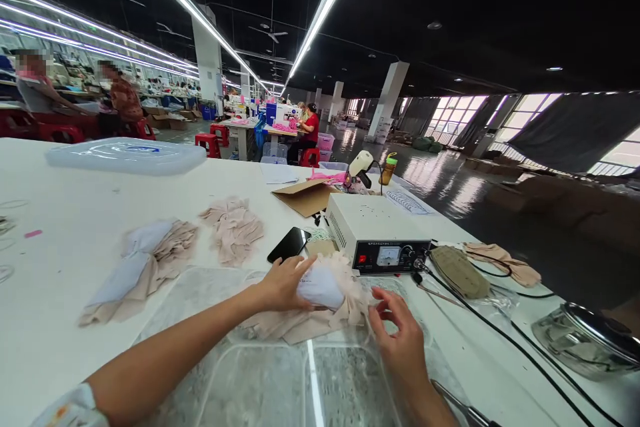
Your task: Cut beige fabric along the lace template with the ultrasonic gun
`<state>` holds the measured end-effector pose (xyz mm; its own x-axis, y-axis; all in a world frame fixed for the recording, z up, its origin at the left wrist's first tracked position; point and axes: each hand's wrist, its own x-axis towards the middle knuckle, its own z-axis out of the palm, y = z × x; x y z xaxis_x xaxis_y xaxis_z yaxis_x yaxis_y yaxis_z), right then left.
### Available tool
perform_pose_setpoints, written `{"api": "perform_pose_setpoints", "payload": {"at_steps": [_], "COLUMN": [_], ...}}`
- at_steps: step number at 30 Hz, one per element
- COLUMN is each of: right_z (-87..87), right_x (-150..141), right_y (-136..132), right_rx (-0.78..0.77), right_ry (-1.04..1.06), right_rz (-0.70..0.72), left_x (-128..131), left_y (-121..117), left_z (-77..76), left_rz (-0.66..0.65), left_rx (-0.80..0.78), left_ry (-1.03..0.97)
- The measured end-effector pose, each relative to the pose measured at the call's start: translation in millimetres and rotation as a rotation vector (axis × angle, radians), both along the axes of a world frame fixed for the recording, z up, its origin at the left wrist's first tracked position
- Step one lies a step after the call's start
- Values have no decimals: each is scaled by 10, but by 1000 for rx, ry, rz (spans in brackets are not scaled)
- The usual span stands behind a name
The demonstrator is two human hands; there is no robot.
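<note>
My left hand grips the left end of a bundle of thin beige fabric pieces, thumb on the near side and fingers on the far side. A white wrap goes round the middle of this bundle. At the bundle's frilled right edge is my right hand, its thumb and fingertips curled together in a pinch. What lies between those tips, if anything, is too small to make out. Under the bundle is a clear plastic lid or sheet. A metal-tipped tool lies beside my right forearm.
Further left lie another wrapped fabric bundle and a loose beige pile. A black phone sits by a white control box with cables. To the right are a khaki pouch and a glass pot. Co-workers sit at sewing machines beyond.
</note>
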<state>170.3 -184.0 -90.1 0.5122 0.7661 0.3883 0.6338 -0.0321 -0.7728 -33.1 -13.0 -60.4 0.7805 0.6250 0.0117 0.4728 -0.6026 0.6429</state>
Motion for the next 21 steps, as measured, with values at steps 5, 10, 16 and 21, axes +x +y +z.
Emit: {"api": "perform_pose_setpoints", "payload": {"at_steps": [5, 10, 16, 21], "right_z": [-82, -345, -496, -542], "right_x": [-216, -163, -54, 25], "right_y": [228, 282, 273, 275], "right_rx": [11, 57, 113, 73], "right_ry": [-164, -427, -663, -719], "right_rz": [301, 278, 283, 319], "left_x": [-318, -125, 441, 620], "left_y": [115, 654, 962, 966], "left_z": [-4, 41, -98, -219], "left_rz": [84, 418, 524, 548], "left_rx": [69, 169, 212, 317], "left_ry": [-16, 41, 243, 351]}}
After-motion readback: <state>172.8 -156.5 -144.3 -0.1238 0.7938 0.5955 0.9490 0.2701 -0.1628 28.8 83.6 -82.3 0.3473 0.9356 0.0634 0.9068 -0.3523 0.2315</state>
